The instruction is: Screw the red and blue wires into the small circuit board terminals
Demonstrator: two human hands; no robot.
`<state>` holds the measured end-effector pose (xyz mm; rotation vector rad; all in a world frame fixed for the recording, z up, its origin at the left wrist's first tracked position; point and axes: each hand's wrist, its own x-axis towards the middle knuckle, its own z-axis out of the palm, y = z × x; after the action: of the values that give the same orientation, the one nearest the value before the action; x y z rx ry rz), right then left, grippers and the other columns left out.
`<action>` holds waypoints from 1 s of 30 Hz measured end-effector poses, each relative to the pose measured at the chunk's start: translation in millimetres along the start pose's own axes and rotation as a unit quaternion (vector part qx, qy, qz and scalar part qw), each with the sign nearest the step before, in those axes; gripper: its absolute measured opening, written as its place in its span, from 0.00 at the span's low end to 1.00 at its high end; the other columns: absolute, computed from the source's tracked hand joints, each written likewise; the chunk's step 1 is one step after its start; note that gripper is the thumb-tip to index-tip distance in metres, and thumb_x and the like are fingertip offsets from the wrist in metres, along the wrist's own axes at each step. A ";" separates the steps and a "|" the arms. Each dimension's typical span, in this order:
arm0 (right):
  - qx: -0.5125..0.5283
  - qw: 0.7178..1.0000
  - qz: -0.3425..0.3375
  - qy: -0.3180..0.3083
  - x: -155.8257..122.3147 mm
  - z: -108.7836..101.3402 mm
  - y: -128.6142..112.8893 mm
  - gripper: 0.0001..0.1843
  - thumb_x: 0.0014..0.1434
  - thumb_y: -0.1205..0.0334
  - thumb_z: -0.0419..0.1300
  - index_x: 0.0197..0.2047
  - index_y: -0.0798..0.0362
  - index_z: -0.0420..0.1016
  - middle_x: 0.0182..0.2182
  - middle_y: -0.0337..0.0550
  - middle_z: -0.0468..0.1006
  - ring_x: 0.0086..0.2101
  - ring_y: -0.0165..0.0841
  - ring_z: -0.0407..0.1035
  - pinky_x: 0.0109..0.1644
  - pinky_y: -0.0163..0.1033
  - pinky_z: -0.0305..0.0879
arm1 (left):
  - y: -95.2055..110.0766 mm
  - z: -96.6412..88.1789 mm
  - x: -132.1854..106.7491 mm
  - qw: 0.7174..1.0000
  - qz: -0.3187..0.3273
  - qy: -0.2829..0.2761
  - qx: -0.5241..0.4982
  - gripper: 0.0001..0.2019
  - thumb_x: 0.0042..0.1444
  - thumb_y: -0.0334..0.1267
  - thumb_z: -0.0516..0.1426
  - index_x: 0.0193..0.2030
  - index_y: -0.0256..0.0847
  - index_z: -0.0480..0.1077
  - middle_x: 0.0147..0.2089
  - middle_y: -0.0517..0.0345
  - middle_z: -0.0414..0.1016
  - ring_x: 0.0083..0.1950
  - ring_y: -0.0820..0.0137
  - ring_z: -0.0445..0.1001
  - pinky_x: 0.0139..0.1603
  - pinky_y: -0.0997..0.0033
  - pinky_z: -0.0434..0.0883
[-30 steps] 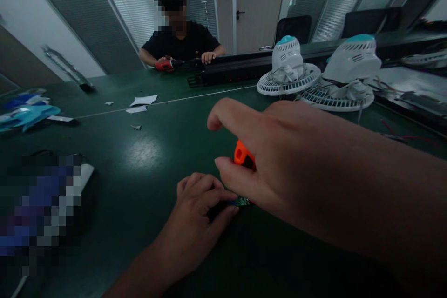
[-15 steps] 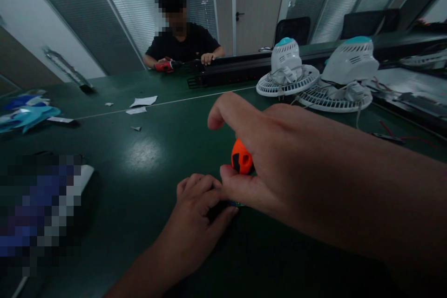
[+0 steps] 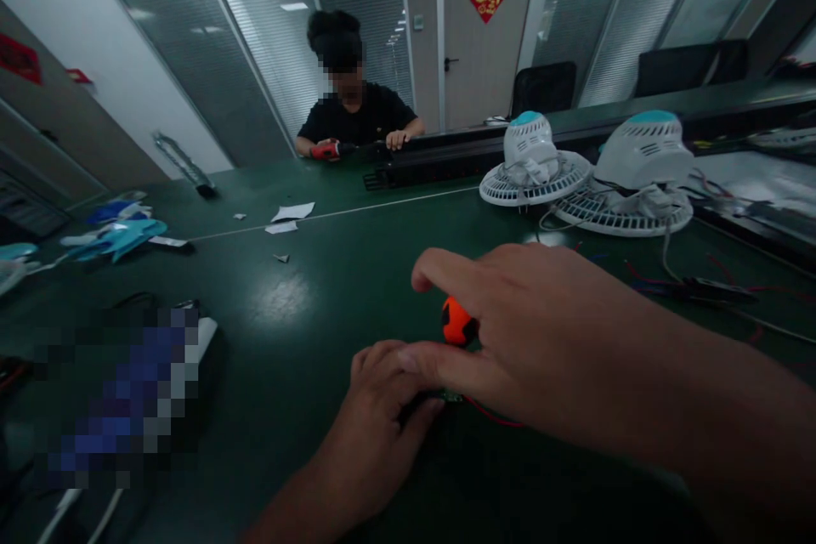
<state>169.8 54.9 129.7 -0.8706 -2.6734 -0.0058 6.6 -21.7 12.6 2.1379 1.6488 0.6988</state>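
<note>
My right hand (image 3: 535, 331) is wrapped round an orange-and-black screwdriver handle (image 3: 456, 322), held upright over the dark green table (image 3: 319, 289). Its index finger sticks out to the left above the handle. My left hand (image 3: 382, 408) lies below it with fingers curled, pressing down on a small green circuit board (image 3: 450, 396), most of which is hidden. A thin red wire (image 3: 494, 418) runs out from under my hands.
Two white fans with teal caps (image 3: 532, 157) (image 3: 637, 178) lie face down at the back right, with wires trailing. Across the table a person (image 3: 357, 110) holds a red power screwdriver (image 3: 325, 150) beside a long black unit (image 3: 433, 166). Paper scraps (image 3: 290, 217) and blue parts (image 3: 115, 234) lie left.
The view has tilted up and shifted, so my hands sit lower in the picture. My right hand's grip on the handle has turned a little; my left hand stays on the board.
</note>
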 end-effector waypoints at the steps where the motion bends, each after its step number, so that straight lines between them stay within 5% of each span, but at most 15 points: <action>1: 0.004 1.000 0.010 -0.005 1.2 -0.6 0.6 0.13 0.56 0.47 0.58 0.32 0.48 0.68 0.15 0.32 0.64 0.16 0.30 0.55 0.20 0.35 0.39 | 0.2 0.0 0.0 1.000 -0.006 0.002 -0.003 0.10 0.59 0.31 0.55 0.45 0.45 0.74 0.48 0.54 0.76 0.52 0.60 0.70 0.54 0.50 0.66; 10: 0.027 0.997 0.073 -0.010 5.7 -1.4 6.5 0.13 0.57 0.54 0.57 0.43 0.49 0.73 0.26 0.41 0.77 0.27 0.38 0.69 0.28 0.38 0.52 | 4.5 -0.2 3.9 0.997 -0.058 0.051 -0.029 0.10 0.60 0.30 0.53 0.45 0.43 0.72 0.46 0.55 0.77 0.47 0.64 0.74 0.49 0.57 0.70; 25: 0.058 0.993 0.105 -0.008 10.4 3.8 16.0 0.11 0.56 0.53 0.56 0.38 0.48 0.75 0.23 0.38 0.74 0.21 0.31 0.65 0.25 0.36 0.52 | -3.4 3.9 10.2 0.981 -0.126 0.121 -0.079 0.07 0.57 0.30 0.54 0.41 0.41 0.72 0.39 0.55 0.76 0.41 0.65 0.74 0.44 0.62 0.72; 30: 0.074 0.992 0.100 -0.033 10.5 3.9 19.0 0.19 0.60 0.43 0.51 0.33 0.47 0.75 0.23 0.39 0.75 0.23 0.33 0.67 0.25 0.37 0.53 | -10.1 6.4 11.7 0.967 -0.165 0.160 -0.113 0.07 0.57 0.32 0.54 0.41 0.40 0.72 0.39 0.54 0.77 0.40 0.65 0.75 0.43 0.63 0.71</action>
<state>171.4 76.8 127.4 -1.1010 -2.5930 0.2693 4.6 -7.7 3.7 1.6019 1.9201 1.1059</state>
